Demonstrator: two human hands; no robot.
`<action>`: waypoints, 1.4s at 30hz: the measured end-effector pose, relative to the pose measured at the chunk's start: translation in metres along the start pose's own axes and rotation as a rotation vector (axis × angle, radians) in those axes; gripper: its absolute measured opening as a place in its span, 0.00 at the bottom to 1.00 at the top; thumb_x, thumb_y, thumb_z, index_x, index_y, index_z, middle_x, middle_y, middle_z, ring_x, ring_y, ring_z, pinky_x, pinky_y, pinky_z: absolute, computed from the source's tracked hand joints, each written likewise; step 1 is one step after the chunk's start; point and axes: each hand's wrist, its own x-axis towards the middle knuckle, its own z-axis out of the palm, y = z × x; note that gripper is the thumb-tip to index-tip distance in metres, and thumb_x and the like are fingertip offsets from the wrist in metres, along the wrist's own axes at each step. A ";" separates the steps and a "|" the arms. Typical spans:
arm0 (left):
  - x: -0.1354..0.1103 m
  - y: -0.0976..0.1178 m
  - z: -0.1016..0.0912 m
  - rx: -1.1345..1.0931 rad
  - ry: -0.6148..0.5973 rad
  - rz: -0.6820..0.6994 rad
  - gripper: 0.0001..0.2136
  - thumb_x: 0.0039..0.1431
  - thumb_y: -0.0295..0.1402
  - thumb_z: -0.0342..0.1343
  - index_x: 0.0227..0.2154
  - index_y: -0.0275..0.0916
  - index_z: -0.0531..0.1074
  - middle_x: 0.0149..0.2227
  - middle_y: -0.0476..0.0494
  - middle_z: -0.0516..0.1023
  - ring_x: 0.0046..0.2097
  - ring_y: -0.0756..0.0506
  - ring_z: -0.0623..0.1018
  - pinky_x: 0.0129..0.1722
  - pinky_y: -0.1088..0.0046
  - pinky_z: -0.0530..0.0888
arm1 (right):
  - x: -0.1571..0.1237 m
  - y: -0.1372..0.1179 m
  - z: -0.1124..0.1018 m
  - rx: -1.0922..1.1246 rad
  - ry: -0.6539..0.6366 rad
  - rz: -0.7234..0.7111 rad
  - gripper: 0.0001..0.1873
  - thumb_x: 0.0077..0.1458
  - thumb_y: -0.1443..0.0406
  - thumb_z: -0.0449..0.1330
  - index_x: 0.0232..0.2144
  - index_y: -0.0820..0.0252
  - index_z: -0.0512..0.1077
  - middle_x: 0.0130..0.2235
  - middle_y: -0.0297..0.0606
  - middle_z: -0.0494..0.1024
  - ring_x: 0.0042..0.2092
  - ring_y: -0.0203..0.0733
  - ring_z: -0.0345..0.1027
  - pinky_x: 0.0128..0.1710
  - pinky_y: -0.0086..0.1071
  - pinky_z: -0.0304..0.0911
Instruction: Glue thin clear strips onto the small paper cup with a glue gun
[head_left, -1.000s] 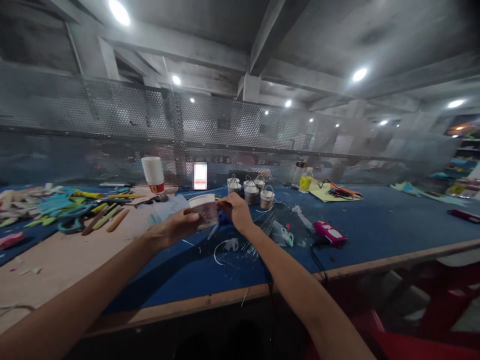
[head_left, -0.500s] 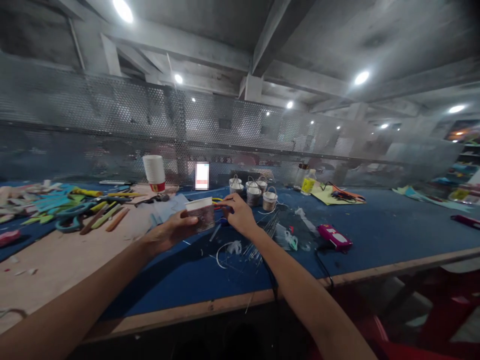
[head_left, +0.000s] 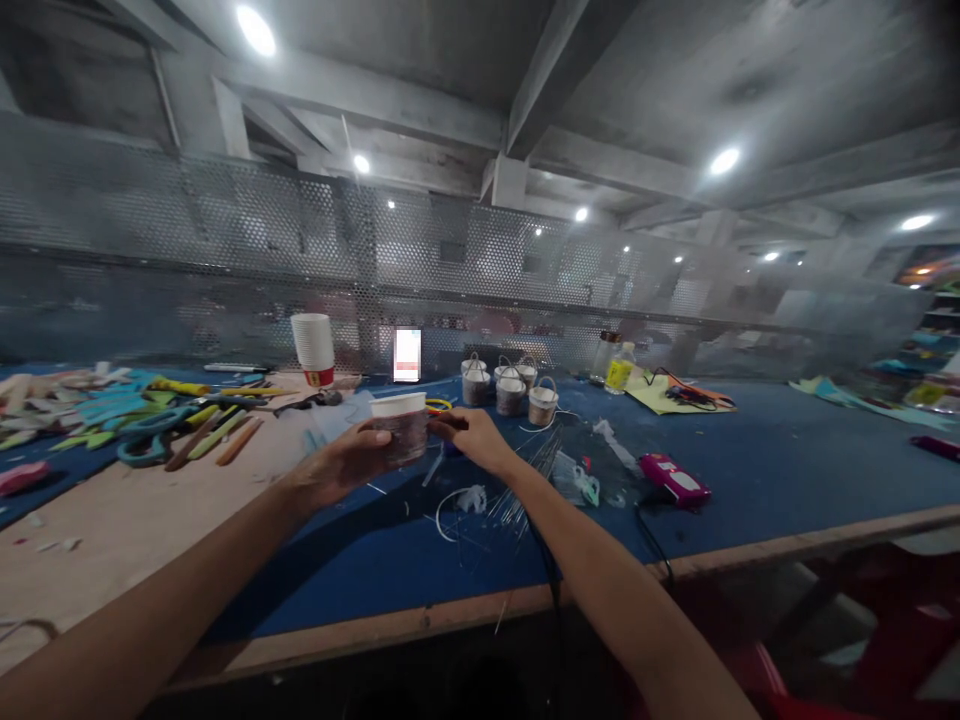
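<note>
My left hand (head_left: 346,462) is closed round a paper cup (head_left: 400,428) with a white rim and a brownish, textured wrap on its side. The cup stands upright above the table. My right hand (head_left: 472,438) is at the cup's right side, with fingers pinched together against or very near its wall. What those fingers hold, if anything, is too small to make out. Behind the hands lies a yellow-orange ring-shaped thing (head_left: 439,405), partly hidden. Several small cups with looped handles (head_left: 510,392) stand farther back, beyond my right hand.
A stack of white paper cups (head_left: 312,342) stands back left, beside a lit phone screen (head_left: 407,354). Scissors (head_left: 150,435) and craft sticks lie left. Thin wires (head_left: 517,500), plastic scraps and a magenta device (head_left: 673,479) lie right. A yellow-labelled bottle (head_left: 619,370) stands behind.
My right hand has lowered slightly, and its fingers have come in closer to the cup's side. The left hand keeps its hold on the cup. The view has shifted a little.
</note>
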 end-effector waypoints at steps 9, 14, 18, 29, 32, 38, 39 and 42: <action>-0.002 0.002 0.005 -0.083 0.089 -0.033 0.20 0.57 0.29 0.65 0.53 0.37 0.82 0.55 0.37 0.86 0.55 0.37 0.84 0.58 0.60 0.79 | 0.004 -0.002 -0.004 0.189 0.194 -0.020 0.18 0.55 0.50 0.68 0.35 0.58 0.85 0.36 0.37 0.84 0.40 0.44 0.74 0.42 0.33 0.66; -0.001 0.004 0.008 -0.100 0.150 -0.028 0.17 0.57 0.29 0.64 0.50 0.35 0.83 0.52 0.37 0.87 0.52 0.37 0.85 0.57 0.60 0.79 | 0.004 -0.004 -0.009 0.276 0.297 0.020 0.16 0.52 0.52 0.69 0.34 0.58 0.84 0.34 0.35 0.83 0.37 0.40 0.72 0.40 0.32 0.65; -0.002 0.004 0.011 -0.092 0.120 -0.006 0.17 0.60 0.29 0.65 0.52 0.35 0.82 0.51 0.39 0.88 0.50 0.39 0.85 0.56 0.62 0.78 | 0.004 -0.005 -0.010 0.369 0.300 0.066 0.15 0.50 0.54 0.70 0.35 0.58 0.83 0.28 0.30 0.78 0.27 0.33 0.63 0.30 0.29 0.59; 0.009 -0.006 0.004 0.038 0.186 0.014 0.27 0.50 0.34 0.77 0.53 0.34 0.80 0.53 0.34 0.86 0.53 0.36 0.84 0.57 0.62 0.76 | 0.002 -0.012 -0.005 0.715 0.194 0.212 0.21 0.39 0.54 0.78 0.32 0.58 0.78 0.32 0.33 0.84 0.32 0.36 0.75 0.39 0.31 0.71; 0.008 -0.005 0.007 0.077 0.290 0.015 0.29 0.46 0.33 0.79 0.52 0.35 0.80 0.51 0.35 0.87 0.50 0.39 0.85 0.56 0.63 0.78 | 0.000 -0.015 -0.005 0.760 0.162 0.216 0.21 0.40 0.54 0.78 0.32 0.58 0.77 0.31 0.32 0.83 0.32 0.35 0.76 0.39 0.29 0.70; 0.008 -0.010 0.003 0.163 0.294 -0.002 0.31 0.47 0.35 0.79 0.55 0.39 0.79 0.53 0.38 0.85 0.52 0.39 0.84 0.57 0.62 0.78 | -0.001 -0.016 -0.004 0.798 0.094 0.218 0.22 0.39 0.55 0.78 0.31 0.58 0.74 0.32 0.34 0.84 0.33 0.36 0.76 0.40 0.30 0.71; 0.009 -0.011 0.002 0.167 0.287 -0.002 0.30 0.47 0.35 0.78 0.54 0.38 0.79 0.53 0.38 0.85 0.52 0.39 0.84 0.57 0.62 0.78 | -0.001 -0.015 -0.003 0.790 0.086 0.218 0.21 0.39 0.56 0.78 0.31 0.58 0.74 0.32 0.34 0.84 0.33 0.36 0.76 0.40 0.30 0.71; 0.007 -0.011 0.003 0.172 0.235 -0.012 0.26 0.51 0.34 0.76 0.54 0.37 0.80 0.52 0.38 0.86 0.52 0.39 0.83 0.57 0.65 0.76 | -0.001 -0.013 -0.002 0.757 0.064 0.223 0.21 0.40 0.57 0.77 0.33 0.59 0.75 0.32 0.34 0.84 0.33 0.36 0.76 0.40 0.31 0.71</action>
